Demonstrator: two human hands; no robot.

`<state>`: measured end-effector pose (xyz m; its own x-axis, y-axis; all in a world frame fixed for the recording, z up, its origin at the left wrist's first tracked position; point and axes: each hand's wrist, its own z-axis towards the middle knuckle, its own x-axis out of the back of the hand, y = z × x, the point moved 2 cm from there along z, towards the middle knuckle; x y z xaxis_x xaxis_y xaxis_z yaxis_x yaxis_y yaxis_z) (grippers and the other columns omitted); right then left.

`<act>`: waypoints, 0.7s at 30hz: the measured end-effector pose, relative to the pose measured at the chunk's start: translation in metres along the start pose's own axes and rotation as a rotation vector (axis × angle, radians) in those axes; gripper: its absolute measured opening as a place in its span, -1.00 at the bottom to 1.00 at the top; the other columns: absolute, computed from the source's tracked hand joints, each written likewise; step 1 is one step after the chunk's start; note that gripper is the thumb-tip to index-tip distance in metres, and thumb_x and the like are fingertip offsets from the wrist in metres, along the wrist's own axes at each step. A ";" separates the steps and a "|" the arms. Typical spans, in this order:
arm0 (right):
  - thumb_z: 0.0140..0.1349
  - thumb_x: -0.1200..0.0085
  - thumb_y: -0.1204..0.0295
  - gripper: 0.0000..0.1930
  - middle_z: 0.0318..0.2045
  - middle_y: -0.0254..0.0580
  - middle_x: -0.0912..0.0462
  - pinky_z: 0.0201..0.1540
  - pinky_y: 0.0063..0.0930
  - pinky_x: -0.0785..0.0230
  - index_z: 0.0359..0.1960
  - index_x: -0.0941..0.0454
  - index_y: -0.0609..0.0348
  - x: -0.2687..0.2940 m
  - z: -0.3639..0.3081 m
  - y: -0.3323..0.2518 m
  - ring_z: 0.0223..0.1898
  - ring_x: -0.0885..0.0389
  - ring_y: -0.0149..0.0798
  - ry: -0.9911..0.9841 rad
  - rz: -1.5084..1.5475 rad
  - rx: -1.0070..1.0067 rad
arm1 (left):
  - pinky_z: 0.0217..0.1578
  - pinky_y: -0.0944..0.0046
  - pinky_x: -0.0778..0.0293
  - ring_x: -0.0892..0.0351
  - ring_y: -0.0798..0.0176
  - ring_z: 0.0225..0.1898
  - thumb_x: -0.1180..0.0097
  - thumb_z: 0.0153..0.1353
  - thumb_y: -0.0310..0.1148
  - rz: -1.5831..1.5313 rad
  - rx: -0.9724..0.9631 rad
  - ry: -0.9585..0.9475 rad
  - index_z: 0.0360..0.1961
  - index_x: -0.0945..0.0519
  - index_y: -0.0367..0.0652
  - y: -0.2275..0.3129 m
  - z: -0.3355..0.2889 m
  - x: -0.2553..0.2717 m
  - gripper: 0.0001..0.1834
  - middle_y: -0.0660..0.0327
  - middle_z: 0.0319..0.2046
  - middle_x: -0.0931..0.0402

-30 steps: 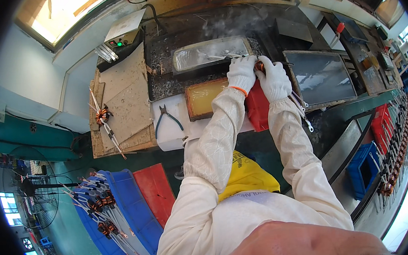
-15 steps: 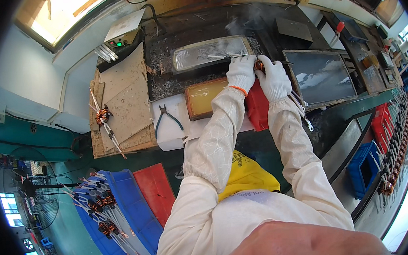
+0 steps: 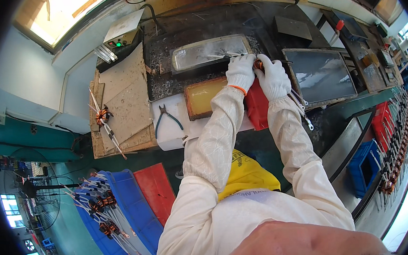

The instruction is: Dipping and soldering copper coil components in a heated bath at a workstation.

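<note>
Both my hands wear white gloves and are together at the right front corner of a rectangular solder pot (image 3: 210,53) with a silvery surface. My right hand (image 3: 275,79) is closed around a copper-wound toroid coil (image 3: 258,65), which is mostly hidden by the fingers. My left hand (image 3: 241,72) is closed on the coil's leads beside it. Pale lead ends (image 3: 221,56) reach left from my left hand onto the silvery surface. Other white leads with ring terminals (image 3: 310,125) hang below my right hand.
An amber-filled tray (image 3: 206,97) and green-handled cutters (image 3: 166,118) lie before the pot. A red container (image 3: 257,106) is under my hands. Another coil (image 3: 102,117) rests on the board at left. A blue crate (image 3: 146,213) holds several coils. A dark rectangular tray (image 3: 322,76) stands right.
The smoke behind the pot at the right has thinned and shifted. My hands and the coil stay almost where they were; the lead ends have shifted slightly on the silvery surface.
</note>
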<state>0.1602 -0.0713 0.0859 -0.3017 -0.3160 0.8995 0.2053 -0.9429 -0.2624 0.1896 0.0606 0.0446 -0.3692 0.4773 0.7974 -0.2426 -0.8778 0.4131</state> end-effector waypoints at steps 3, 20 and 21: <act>0.29 -0.33 0.11 -0.57 -0.07 -0.06 -0.64 -0.22 0.05 -0.64 0.16 -0.49 -0.43 0.000 0.000 0.000 -0.15 -0.75 0.13 -0.010 0.000 -0.004 | 0.18 -0.01 -0.50 -0.62 -0.10 0.11 -0.04 0.32 -0.38 -0.003 0.009 -0.011 0.04 -0.63 -0.03 0.000 0.000 0.000 -0.71 0.11 0.03 -0.70; 0.31 -0.31 0.15 -0.52 -0.06 -0.05 -0.61 -0.19 0.09 -0.63 0.23 -0.46 -0.48 0.006 -0.007 0.002 -0.12 -0.74 0.16 -0.059 0.012 -0.036 | 0.17 0.00 -0.49 -0.61 -0.06 0.10 -0.02 0.31 -0.40 0.016 -0.015 -0.022 0.03 -0.62 0.00 0.008 -0.005 0.002 -0.71 0.14 0.02 -0.69; 0.31 -0.31 0.15 -0.50 -0.05 -0.02 -0.62 -0.16 0.09 -0.63 0.26 -0.46 -0.48 0.008 -0.008 0.003 -0.11 -0.74 0.17 -0.076 0.007 -0.049 | 0.17 0.01 -0.49 -0.61 -0.04 0.10 -0.02 0.31 -0.40 0.012 -0.026 -0.012 0.02 -0.62 0.00 0.009 -0.006 0.001 -0.71 0.15 0.02 -0.69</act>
<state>0.1507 -0.0776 0.0893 -0.2283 -0.3157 0.9210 0.1605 -0.9452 -0.2843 0.1818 0.0535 0.0467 -0.3618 0.4659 0.8075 -0.2613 -0.8821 0.3918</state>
